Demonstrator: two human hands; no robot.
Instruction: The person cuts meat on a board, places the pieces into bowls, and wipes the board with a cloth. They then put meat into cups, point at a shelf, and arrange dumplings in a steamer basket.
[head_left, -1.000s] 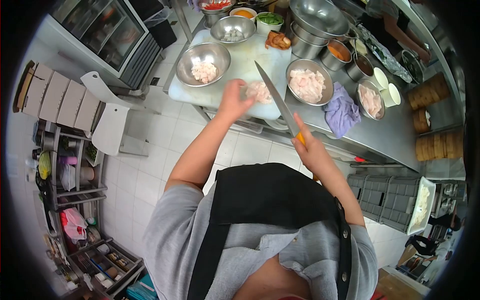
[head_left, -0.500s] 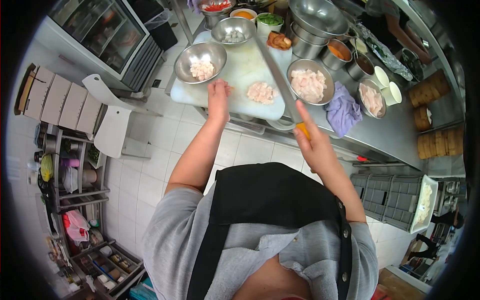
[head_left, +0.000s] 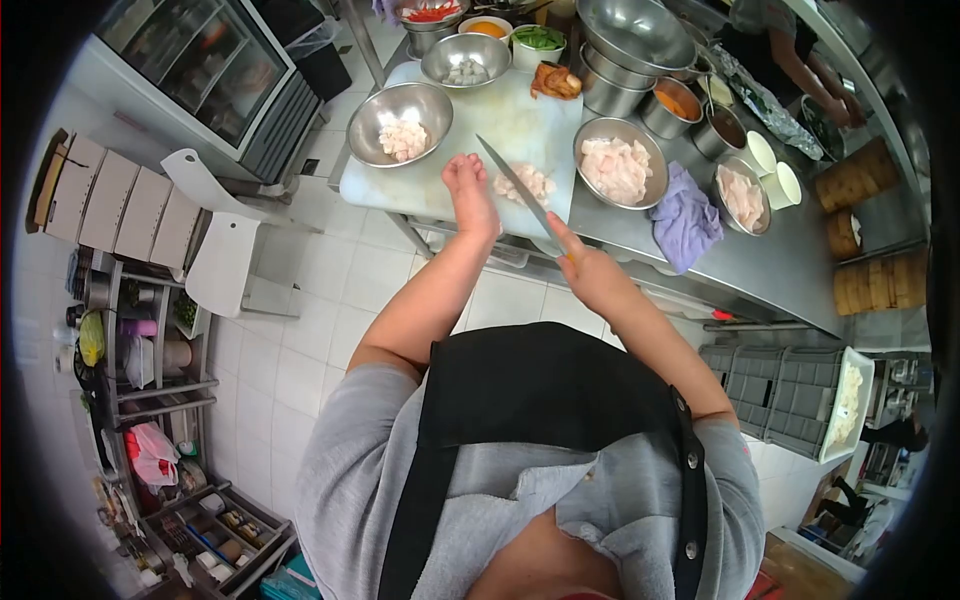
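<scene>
My right hand [head_left: 590,272] grips a kitchen knife [head_left: 520,188], its long blade pointing up and left across the near part of the white cutting board [head_left: 390,188]. Beneath and beside the blade lies a small pile of diced raw pale meat [head_left: 537,182]. Just left of that pile is my left hand [head_left: 470,195], fingers curled in over the board; whether anything is in them is hidden. A steel bowl [head_left: 362,128] with diced meat stands on the board's left. Right of the board, another steel bowl [head_left: 654,190] holds larger raw meat pieces.
A smaller steel bowl [head_left: 432,72] and reddish-brown food [head_left: 556,82] sit at the board's far side. A purple cloth [head_left: 686,220] lies by the right bowl. Steel pots, paper cups and bamboo steamers [head_left: 880,287] line the counter; another person's arms [head_left: 815,85] show at upper right.
The knife has come down and left, from tilted over the board's right edge to across the diced meat. My left hand has shifted right, away from the left bowl and towards the pile.
</scene>
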